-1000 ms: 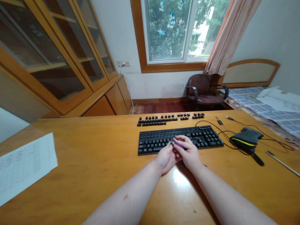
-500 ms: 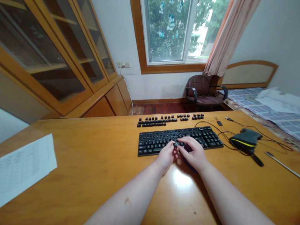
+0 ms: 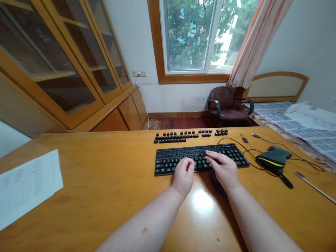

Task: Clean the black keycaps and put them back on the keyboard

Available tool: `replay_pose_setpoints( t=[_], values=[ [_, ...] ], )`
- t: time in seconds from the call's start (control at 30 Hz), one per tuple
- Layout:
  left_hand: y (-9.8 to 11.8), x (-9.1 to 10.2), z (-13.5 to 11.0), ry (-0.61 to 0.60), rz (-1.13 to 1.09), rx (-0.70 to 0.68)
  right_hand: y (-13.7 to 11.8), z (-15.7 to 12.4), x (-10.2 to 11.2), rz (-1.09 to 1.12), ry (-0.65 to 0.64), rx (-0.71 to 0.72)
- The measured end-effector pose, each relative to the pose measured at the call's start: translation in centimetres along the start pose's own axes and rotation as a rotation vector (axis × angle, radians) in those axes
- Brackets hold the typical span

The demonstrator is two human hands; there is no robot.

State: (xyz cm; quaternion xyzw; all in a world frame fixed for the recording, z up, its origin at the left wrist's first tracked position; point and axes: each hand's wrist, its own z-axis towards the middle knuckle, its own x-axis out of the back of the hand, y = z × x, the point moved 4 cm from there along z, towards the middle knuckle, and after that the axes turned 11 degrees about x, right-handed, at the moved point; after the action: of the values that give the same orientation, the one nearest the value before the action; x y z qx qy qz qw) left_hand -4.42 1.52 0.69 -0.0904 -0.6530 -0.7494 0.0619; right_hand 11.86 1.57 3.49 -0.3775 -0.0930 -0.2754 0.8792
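Note:
A black keyboard [image 3: 168, 159] lies on the desk, many of its upper keys showing bare switches with no caps. Over its right middle, my right hand [image 3: 223, 168] pinches a small black keycap [image 3: 202, 153] between thumb and fingertips. My left hand [image 3: 183, 175] is closed just in front of the keyboard's middle, thumb against the curled fingers; whatever is inside it is hidden. Loose black keycaps [image 3: 175, 137] are laid out in rows behind the keyboard. Under my right hand and wrist a dark purple thing [image 3: 217, 183] is partly covered.
On the right lie a grey and black pouch [image 3: 273, 157] with a yellow stripe, a cable with a USB plug [image 3: 255, 135], a small black piece [image 3: 245, 140] and a thin light rod [image 3: 315, 187]. Printed paper [image 3: 28, 189] lies left. A chair [image 3: 222, 103] stands beyond the desk [image 3: 99, 182].
My hands have moved apart. The keycap that was between them is now in my right fingertips, farther forward over the keyboard, while my left fingers have curled in.

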Motion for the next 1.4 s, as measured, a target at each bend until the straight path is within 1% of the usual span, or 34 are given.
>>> replay_pose_setpoints(
  t=[0.07,0.13,0.2,0.27,0.37,0.47,0.6,0.73,0.9,1.23,1.33,1.4],
  values=[
    [1.2,0.2,-0.4,0.001,0.218,-0.139,0.5,1.2,0.1,-0.084,-0.072,-0.014],
    [1.8,-0.1,-0.7,-0.028,0.336,-0.216,1.4,2.4,-0.4,-0.157,-0.208,-0.006],
    [1.9,-0.4,-0.9,-0.028,0.412,-0.237,2.4,3.2,-1.4,-0.189,-0.349,0.023],
    [1.7,-0.6,-0.9,-0.005,0.464,-0.219,3.4,3.3,-2.5,-0.203,-0.467,0.069],
    [1.4,-0.8,-0.7,-0.011,0.474,-0.189,4.7,2.9,-3.7,-0.250,-0.551,0.116],
    [1.5,-0.8,-0.6,-0.032,0.455,-0.188,5.5,2.4,-4.2,-0.288,-0.577,0.144],
    [1.6,-0.7,-0.6,-0.011,0.470,-0.173,5.8,2.2,-4.2,-0.307,-0.597,0.149],
    [1.2,-0.8,-0.7,0.018,0.510,-0.145,5.5,2.3,-4.0,-0.311,-0.610,0.137],
    [0.9,-0.9,-0.7,0.023,0.531,-0.133,5.2,2.4,-3.7,-0.301,-0.595,0.131],
    [0.6,-1.2,-0.7,0.002,0.602,-0.106,4.6,2.3,-3.7,-0.330,-0.626,0.241],
    [0.3,-1.3,-0.7,0.000,0.633,-0.118,4.3,2.1,-3.6,-0.309,-0.618,0.247],
    [0.1,-1.3,-0.8,0.002,0.656,-0.118,4.3,2.0,-3.6,-0.285,-0.603,0.223]
  ],
)
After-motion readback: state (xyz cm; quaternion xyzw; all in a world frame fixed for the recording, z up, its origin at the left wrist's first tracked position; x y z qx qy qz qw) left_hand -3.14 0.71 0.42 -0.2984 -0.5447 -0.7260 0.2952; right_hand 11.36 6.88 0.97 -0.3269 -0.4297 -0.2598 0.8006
